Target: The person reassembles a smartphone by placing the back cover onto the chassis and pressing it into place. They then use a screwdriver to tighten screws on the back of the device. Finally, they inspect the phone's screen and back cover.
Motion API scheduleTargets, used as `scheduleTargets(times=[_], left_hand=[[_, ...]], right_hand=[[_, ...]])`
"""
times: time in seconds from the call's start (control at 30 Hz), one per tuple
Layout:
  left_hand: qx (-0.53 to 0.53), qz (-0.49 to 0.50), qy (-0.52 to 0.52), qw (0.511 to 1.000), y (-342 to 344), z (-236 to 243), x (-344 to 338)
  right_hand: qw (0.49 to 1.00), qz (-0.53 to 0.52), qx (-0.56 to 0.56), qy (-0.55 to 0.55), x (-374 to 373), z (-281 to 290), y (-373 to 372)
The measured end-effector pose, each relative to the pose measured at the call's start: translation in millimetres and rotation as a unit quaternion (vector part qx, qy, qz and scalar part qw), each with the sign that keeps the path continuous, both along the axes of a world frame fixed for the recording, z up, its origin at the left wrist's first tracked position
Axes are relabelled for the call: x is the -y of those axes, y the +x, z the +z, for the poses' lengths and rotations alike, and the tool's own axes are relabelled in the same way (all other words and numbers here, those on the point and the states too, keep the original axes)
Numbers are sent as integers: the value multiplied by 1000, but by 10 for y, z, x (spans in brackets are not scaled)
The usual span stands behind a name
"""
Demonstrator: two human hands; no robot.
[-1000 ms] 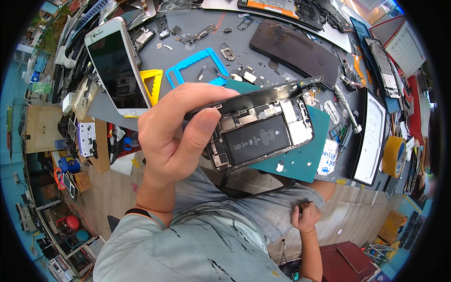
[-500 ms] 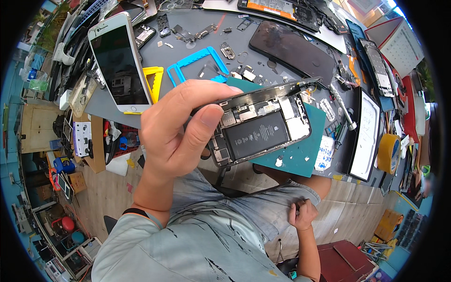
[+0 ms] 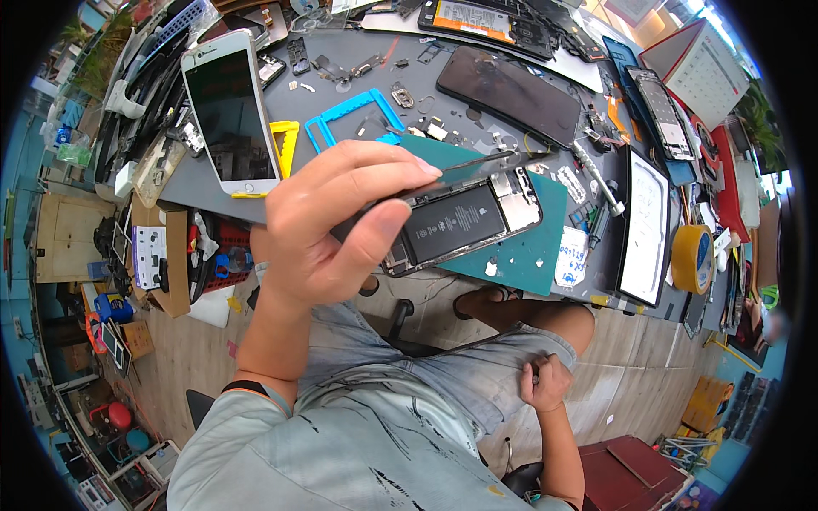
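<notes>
My left hand (image 3: 336,226) grips an opened smartphone (image 3: 456,223) above the near edge of the bench. Its black battery and metal-shielded parts face up. The phone's screen panel (image 3: 490,162) is lifted along the far side and seen almost edge-on; my fingers are at its left end, the thumb by the phone body's left end. Where the panel joins the body is partly hidden by my hand. My right hand (image 3: 547,381) rests curled on my right thigh, with a small dark bit showing between the fingers, too small to name.
Beneath the phone lies a green mat (image 3: 545,204). A white phone (image 3: 234,111) leans on a yellow stand (image 3: 284,145) at left, near a blue frame (image 3: 354,119). A dark phone (image 3: 511,94), screwdriver (image 3: 599,177), white-lined tray (image 3: 645,226) and yellow tape roll (image 3: 692,258) stand right.
The lifted screen panel now looks thinner, more edge-on. The phone and my left hand sit slightly further left, and the whole view has shifted a little. My right hand stays on the thigh.
</notes>
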State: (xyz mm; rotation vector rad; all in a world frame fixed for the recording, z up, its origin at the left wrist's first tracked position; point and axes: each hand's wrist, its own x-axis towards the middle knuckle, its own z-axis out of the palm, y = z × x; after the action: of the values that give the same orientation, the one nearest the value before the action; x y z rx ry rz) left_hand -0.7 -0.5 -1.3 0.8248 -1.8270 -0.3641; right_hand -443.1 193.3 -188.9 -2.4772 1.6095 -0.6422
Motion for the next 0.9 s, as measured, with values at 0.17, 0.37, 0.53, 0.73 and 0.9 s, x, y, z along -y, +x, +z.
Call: scheduleTargets(times=[0.17, 0.37, 0.53, 0.73, 0.9], left_hand=[[39, 23, 17, 999, -69, 39, -159], [71, -4, -15, 997, -63, 32, -214], [115, 4, -4, 993, -98, 94, -247], [193, 35, -18, 980, -424, 283, -101], [236, 67, -9, 969, -566, 325, -36]], right_hand=[[1000, 7, 5, -20, 8, 13, 6], [1000, 6, 10, -19, -12, 10, 8], [999, 5, 17, -33, -13, -6, 14], [999, -3, 22, -40, -21, 13, 26], [999, -7, 28, -44, -27, 6, 27]])
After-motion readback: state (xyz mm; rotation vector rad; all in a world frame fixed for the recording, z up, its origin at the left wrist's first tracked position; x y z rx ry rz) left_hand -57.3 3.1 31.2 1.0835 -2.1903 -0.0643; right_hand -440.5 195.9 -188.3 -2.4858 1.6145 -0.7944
